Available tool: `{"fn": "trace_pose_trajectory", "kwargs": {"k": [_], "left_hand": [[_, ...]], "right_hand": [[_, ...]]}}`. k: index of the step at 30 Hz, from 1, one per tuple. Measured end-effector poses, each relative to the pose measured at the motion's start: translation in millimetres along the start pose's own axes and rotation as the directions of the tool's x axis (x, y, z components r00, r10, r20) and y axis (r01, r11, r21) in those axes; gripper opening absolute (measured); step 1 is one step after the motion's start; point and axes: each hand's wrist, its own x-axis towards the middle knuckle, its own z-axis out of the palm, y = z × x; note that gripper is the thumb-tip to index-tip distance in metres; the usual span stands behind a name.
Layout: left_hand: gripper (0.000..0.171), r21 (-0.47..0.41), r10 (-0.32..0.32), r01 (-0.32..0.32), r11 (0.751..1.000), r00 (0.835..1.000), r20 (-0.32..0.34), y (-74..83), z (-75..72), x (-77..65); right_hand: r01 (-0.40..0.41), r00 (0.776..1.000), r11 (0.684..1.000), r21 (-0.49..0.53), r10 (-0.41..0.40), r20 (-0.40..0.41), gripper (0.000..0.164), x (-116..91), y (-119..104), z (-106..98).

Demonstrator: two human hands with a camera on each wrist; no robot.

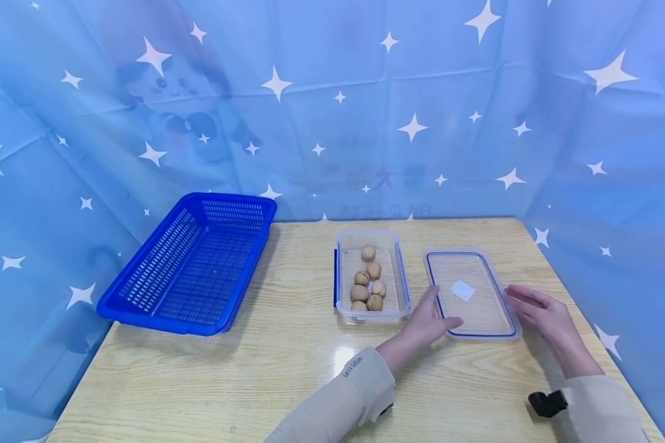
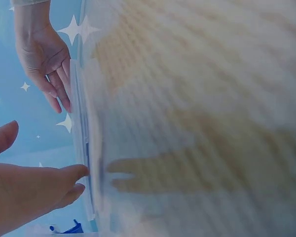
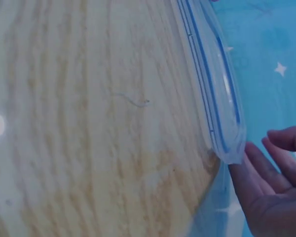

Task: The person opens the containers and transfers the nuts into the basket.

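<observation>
A clear plastic lid with a blue seal and a white label lies flat on the table, right of the container. My left hand is at its left edge, fingertips along the rim and thumb spread over the near left corner. At the lid's right edge is my right hand, its fingers extended against the rim; the right wrist view shows those fingers right at the lid's corner. Neither hand curls round the lid. Several walnuts lie in the clear container, which has a blue latch on its left side.
A blue perforated basket stands at the left of the wooden table, overlapping its left edge in this view. A blue curtain with white stars hangs behind and along both sides.
</observation>
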Motion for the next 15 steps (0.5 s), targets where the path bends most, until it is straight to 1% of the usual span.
{"fn": "trace_pose_trajectory", "kwargs": {"k": [3,8,13,15], "left_hand": [[0.076,0.021,0.029,-0.029,0.999,1.000,-0.002,3.5,-2.4,-1.0],[0.074,0.041,0.073,-0.073,0.996,0.997,0.018,9.7,-7.1,-1.3],[0.074,0.067,0.134,-0.137,0.988,0.990,0.049,14.2,-13.2,1.6],[0.074,0.060,0.158,-0.161,0.985,0.986,0.057,15.6,-16.2,2.8]], "right_hand": [[0.019,1.000,1.000,-0.021,-0.019,0.002,0.027,-1,-4,1],[0.080,0.996,0.996,0.031,-0.081,0.025,0.025,-2,-10,2],[0.101,0.994,0.994,0.051,-0.102,0.029,0.025,-1,-17,5],[0.108,0.993,0.992,0.061,-0.110,0.034,0.025,-1,-20,7]]}}
